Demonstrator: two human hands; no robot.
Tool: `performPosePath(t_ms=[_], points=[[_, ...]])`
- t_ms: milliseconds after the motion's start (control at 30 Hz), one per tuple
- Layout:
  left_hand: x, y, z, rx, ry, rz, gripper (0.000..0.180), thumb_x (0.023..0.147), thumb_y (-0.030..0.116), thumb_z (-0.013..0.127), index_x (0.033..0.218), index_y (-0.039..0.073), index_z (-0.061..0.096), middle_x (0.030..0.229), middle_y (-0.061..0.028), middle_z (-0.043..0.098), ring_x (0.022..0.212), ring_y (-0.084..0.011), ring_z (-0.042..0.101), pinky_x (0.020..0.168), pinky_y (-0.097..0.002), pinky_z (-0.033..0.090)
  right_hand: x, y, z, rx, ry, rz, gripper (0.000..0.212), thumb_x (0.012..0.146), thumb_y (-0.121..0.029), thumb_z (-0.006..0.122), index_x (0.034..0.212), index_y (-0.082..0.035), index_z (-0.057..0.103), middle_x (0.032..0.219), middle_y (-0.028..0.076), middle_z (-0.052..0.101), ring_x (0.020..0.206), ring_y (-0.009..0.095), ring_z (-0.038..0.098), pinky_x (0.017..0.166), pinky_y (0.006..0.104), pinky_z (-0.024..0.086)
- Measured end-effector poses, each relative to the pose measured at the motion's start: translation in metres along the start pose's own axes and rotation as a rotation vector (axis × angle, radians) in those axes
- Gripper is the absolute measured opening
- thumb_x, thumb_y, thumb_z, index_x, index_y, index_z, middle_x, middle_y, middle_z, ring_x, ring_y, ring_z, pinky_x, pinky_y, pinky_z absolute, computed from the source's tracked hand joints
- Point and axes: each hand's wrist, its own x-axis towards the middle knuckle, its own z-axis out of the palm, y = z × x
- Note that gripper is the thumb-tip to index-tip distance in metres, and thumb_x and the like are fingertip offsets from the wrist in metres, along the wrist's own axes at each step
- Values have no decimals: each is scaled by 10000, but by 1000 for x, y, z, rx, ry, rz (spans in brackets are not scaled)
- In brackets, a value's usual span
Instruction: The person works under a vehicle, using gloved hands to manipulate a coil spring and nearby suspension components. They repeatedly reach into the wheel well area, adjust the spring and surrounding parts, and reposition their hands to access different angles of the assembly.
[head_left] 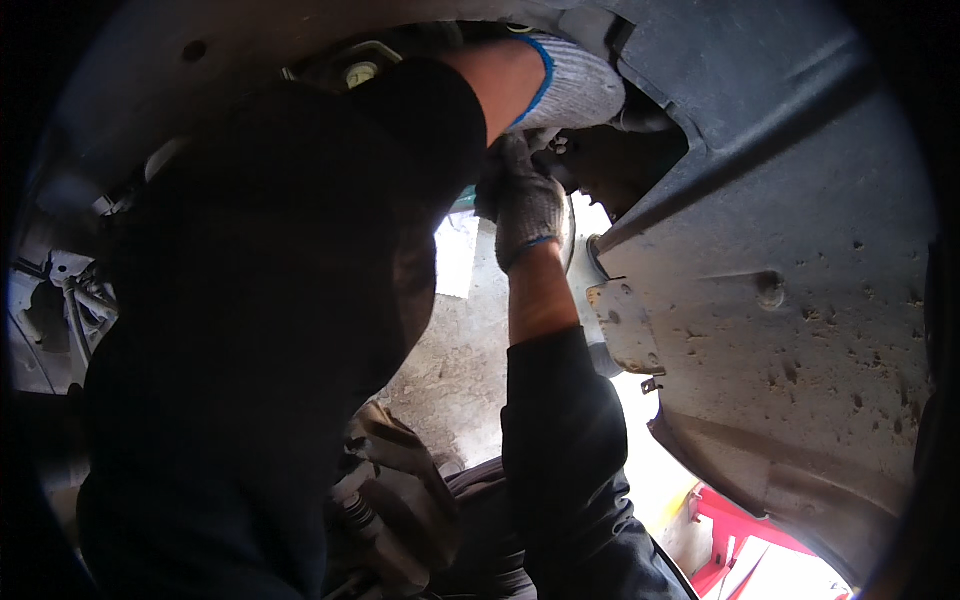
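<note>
Hands in grey knit gloves with blue cuffs work overhead at a dark opening (625, 165) in the underside of a raised car. The right hand (528, 205) is curled tight around something small at the opening's lower left rim; what it grips is too dark to tell. The left hand (575, 88) reaches across from the upper left into the same opening, its fingers hidden inside, so I cannot tell whether they are spread or gripping. A dirt-speckled grey underbody panel (790, 310) fills the right side, a raised rib running along its upper edge beside the opening. The dark left sleeve (270, 320) blocks most of the left half. A red frame (735, 525) shows at the lower right.
</note>
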Motion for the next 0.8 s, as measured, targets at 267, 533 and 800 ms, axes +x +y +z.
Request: performPosePath(t_ms=[267,533,800], points=[[-10,-1,-12,-2,-105,-11,203,938,162,617,1026,64,772,1015,-144,751,884,-299,727,790,-385,579,-13,-2,34,55,298,-21,381,1012,-415,646,960,-37,665,675,48,635,497,135,533,462,276,400],[-45,-13,20,88,-366,-168,333,970,218,513,1114,65,772,1155,-171,731,1061,-359,698,927,-430,549,-11,9,0,-399,58,-245,408,1045,-375,582,1085,12,703,852,94,715,733,221,657,667,356,529],[-52,-7,45,287,-397,-60,283,903,175,567,1054,49,772,1064,-177,738,982,-335,719,885,-433,557,-10,6,-24,-484,-220,-457,255,1040,-158,538,1183,14,660,1076,88,713,914,169,690,824,321,558]])
